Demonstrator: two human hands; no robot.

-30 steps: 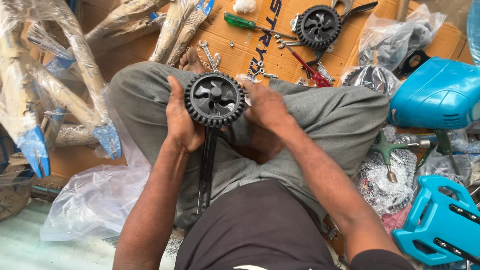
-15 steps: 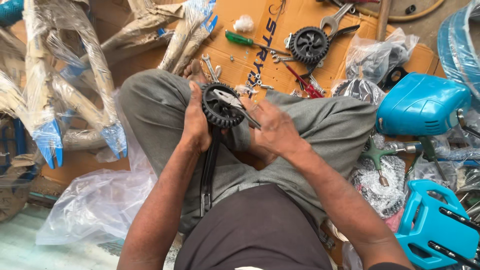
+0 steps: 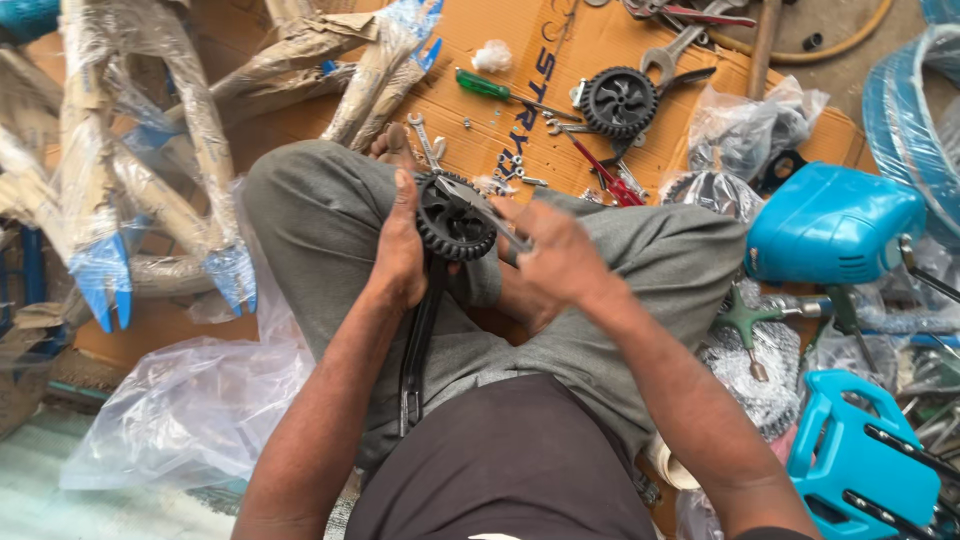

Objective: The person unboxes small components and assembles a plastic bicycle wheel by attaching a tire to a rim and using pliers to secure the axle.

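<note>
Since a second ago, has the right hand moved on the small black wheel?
Yes. The right hand has come off the wheel's side and now lies a metal wrench across its face; the left hand keeps gripping it over the lap.

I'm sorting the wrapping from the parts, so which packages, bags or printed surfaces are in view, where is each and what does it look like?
Flattened cardboard sheet: top centre, under the tools, orange-brown with dark printing.
Empty plastic bag: lower left, beside the left knee, clear and crumpled.
Paper-wrapped frame parts: left, brown wrap, blue ends.
Bagged parts: upper right, clear plastic over dark pieces.
</note>
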